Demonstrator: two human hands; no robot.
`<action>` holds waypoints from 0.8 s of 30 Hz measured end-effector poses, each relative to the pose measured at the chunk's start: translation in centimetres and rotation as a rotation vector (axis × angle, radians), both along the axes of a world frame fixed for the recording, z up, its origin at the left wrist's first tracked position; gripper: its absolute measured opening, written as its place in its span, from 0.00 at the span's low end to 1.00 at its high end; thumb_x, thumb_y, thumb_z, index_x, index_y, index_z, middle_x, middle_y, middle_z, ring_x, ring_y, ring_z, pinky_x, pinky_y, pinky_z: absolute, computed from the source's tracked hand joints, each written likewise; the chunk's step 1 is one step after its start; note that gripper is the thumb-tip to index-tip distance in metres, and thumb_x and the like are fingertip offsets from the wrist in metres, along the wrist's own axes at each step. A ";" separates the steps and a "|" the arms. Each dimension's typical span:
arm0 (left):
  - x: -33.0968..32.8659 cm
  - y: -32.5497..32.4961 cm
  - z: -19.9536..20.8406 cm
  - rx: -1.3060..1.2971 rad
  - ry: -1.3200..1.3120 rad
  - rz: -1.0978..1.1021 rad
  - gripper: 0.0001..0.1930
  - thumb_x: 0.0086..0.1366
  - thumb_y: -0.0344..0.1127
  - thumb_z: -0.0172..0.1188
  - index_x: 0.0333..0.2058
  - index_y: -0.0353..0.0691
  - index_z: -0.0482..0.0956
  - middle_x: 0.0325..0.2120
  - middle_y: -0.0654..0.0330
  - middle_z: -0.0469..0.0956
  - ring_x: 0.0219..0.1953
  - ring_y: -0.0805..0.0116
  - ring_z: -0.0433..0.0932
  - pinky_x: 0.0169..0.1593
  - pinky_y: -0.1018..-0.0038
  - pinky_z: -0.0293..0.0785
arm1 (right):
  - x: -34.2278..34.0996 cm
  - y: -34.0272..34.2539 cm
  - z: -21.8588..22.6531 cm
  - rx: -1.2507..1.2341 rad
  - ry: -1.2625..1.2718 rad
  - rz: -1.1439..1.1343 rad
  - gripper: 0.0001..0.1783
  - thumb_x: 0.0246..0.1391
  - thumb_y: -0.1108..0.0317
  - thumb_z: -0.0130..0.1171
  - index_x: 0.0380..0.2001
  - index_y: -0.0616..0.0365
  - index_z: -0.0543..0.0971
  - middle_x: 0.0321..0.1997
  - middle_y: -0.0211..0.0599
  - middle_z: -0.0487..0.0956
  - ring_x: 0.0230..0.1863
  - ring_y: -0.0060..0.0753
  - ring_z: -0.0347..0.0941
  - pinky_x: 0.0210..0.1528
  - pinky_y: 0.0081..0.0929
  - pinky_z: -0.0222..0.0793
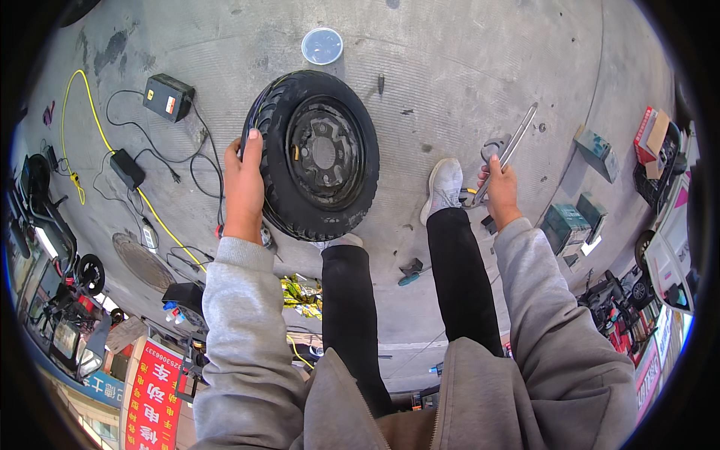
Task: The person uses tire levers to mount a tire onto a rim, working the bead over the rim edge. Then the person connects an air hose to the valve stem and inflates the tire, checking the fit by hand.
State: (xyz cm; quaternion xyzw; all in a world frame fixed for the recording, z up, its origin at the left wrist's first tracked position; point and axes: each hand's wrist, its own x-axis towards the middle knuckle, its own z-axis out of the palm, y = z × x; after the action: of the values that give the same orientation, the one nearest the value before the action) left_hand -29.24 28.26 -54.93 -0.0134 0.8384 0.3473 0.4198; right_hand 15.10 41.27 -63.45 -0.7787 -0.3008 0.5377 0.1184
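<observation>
Steadying the wheel (324, 152), my left grip (244, 184) clasping its left side, right grip (502, 189) closed round tools (503, 160), I likely need firm bracing next.

On my feed I get wheel (306, 159) ahead, left of centre, left hand (244, 184) at its left side. Tub (322, 46) on floor (450, 60) just beyond wheel. Power box (166, 99) left of wheel; adapter (127, 169) between power box and manhole cover (139, 259). Tool (505, 157) in right hand (501, 189), right of wheel.

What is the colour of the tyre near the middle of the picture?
The tyre is black; it shows best in the head view, the only one.
</observation>
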 end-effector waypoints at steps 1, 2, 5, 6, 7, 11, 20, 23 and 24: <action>0.6 -0.8 1.4 0.130 -0.094 0.070 0.51 0.60 0.63 0.62 0.67 0.26 0.56 0.62 0.38 0.65 0.66 0.49 0.64 0.68 0.65 0.56 | 0.8 0.9 0.2 0.022 -0.125 0.115 0.20 0.66 0.54 0.55 0.46 0.63 0.72 0.38 0.36 0.76 0.35 0.24 0.72 0.38 0.25 0.71; 1.2 -1.6 2.7 0.286 -0.148 0.188 0.50 0.60 0.62 0.62 0.68 0.28 0.54 0.64 0.39 0.63 0.67 0.50 0.63 0.69 0.65 0.55 | 1.4 1.3 1.1 0.069 -0.242 0.221 0.21 0.67 0.55 0.55 0.48 0.64 0.72 0.41 0.38 0.76 0.38 0.25 0.72 0.42 0.26 0.72; 5.5 -3.5 3.7 0.257 0.103 -0.235 0.53 0.55 0.50 0.71 0.70 0.32 0.50 0.67 0.41 0.57 0.69 0.49 0.59 0.70 0.64 0.52 | 2.5 -0.7 8.9 0.173 -0.265 0.592 0.22 0.67 0.58 0.54 0.55 0.66 0.71 0.50 0.42 0.76 0.47 0.29 0.73 0.53 0.27 0.70; 6.7 -3.7 3.7 0.068 0.260 -0.423 0.54 0.52 0.45 0.75 0.70 0.32 0.51 0.68 0.42 0.57 0.69 0.49 0.58 0.71 0.64 0.52 | 2.4 -2.6 12.5 0.130 -0.122 0.564 0.19 0.67 0.63 0.55 0.53 0.66 0.72 0.50 0.40 0.77 0.48 0.28 0.74 0.53 0.25 0.70; 7.6 -3.4 3.4 0.027 0.290 -0.336 0.56 0.46 0.39 0.77 0.69 0.33 0.52 0.66 0.42 0.60 0.68 0.50 0.61 0.69 0.65 0.55 | 1.9 -5.1 16.2 0.164 -0.030 0.586 0.15 0.65 0.69 0.55 0.52 0.65 0.72 0.47 0.38 0.77 0.46 0.25 0.73 0.51 0.23 0.70; 8.8 -0.4 5.3 0.054 0.389 -0.376 0.51 0.49 0.35 0.74 0.68 0.32 0.54 0.63 0.42 0.65 0.64 0.52 0.66 0.67 0.67 0.59 | -0.9 -13.9 25.8 -0.144 0.214 0.574 0.09 0.60 0.75 0.57 0.43 0.63 0.76 0.40 0.39 0.77 0.36 0.30 0.77 0.40 0.27 0.73; 12.7 1.7 6.1 -0.181 0.659 -0.368 0.42 0.56 0.45 0.66 0.65 0.31 0.62 0.60 0.42 0.70 0.60 0.43 0.71 0.62 0.60 0.66 | -1.6 -21.4 23.2 -0.111 0.219 0.775 0.07 0.59 0.70 0.57 0.40 0.59 0.77 0.37 0.46 0.80 0.37 0.50 0.78 0.39 0.39 0.74; 10.3 -0.1 2.8 -0.134 0.717 -0.300 0.37 0.62 0.49 0.62 0.64 0.32 0.65 0.59 0.41 0.71 0.59 0.41 0.71 0.61 0.59 0.66 | -1.3 -22.3 22.4 -0.083 0.192 0.744 0.05 0.59 0.71 0.56 0.37 0.58 0.76 0.36 0.45 0.80 0.38 0.52 0.77 0.39 0.41 0.73; 8.9 -0.2 2.0 -0.094 0.769 -0.336 0.37 0.62 0.50 0.62 0.63 0.33 0.65 0.59 0.41 0.71 0.59 0.40 0.71 0.61 0.59 0.65 | -1.3 -22.4 22.4 -0.077 0.202 0.764 0.05 0.59 0.70 0.55 0.38 0.57 0.77 0.36 0.45 0.80 0.38 0.53 0.77 0.39 0.42 0.73</action>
State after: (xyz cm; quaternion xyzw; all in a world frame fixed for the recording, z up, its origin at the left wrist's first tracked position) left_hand -20.37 28.09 -52.90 0.2349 0.9395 0.2152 0.1259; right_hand 13.78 18.84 -41.03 -0.5579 -0.5353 0.6277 -0.0903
